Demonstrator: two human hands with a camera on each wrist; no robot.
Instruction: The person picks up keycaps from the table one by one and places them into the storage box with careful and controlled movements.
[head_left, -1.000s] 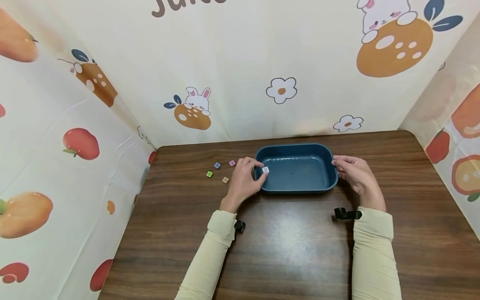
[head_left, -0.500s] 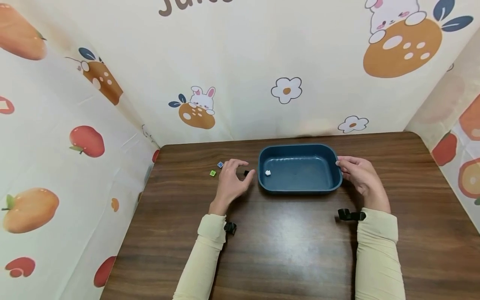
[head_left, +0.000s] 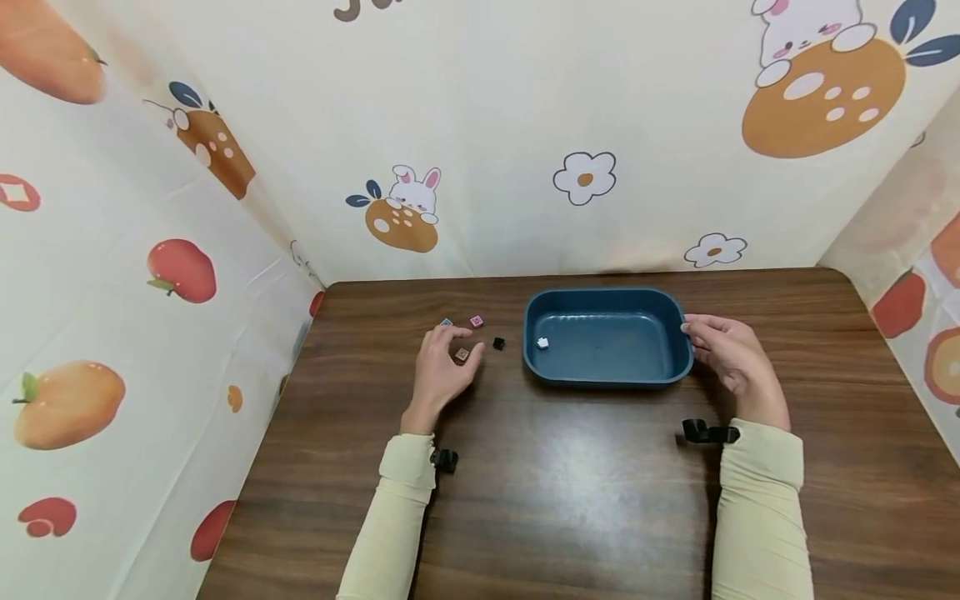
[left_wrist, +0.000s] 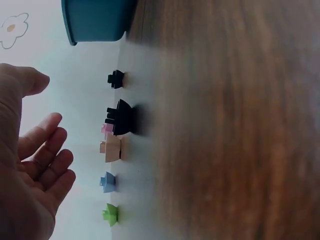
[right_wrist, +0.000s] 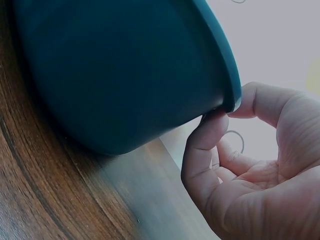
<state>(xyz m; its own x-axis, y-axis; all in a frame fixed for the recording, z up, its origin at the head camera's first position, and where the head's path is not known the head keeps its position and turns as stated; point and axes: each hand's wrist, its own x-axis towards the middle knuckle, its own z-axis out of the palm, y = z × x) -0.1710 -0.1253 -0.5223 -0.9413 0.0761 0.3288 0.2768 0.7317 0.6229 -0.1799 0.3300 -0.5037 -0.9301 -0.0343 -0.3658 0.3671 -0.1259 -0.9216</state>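
My left hand (head_left: 438, 375) hovers over a small group of toy blocks, thumb and fingers apart, with nothing between them. Close by its fingertips lie a beige block (head_left: 462, 354), a pink block (head_left: 477, 321) and a partly covered blue block (head_left: 447, 322). A black block (head_left: 498, 342) sits between this hand and the dark blue tub (head_left: 609, 383). The left wrist view also shows a second, nearer black block (left_wrist: 120, 117) and a green block (left_wrist: 110, 214). At the tub's right end, my right hand (head_left: 731, 358) pinches the rim between thumb and finger. One white block (head_left: 543, 342) lies inside the tub.
The blocks and tub stand on a brown wooden table (head_left: 585, 500), towards its back edge. A printed curtain (head_left: 495, 208) rises behind it and along both sides. Each wrist carries a black camera mount.
My left hand let go of the white block, which now lies in the tub, and moved left to the loose blocks. My right hand keeps its hold on the rim.
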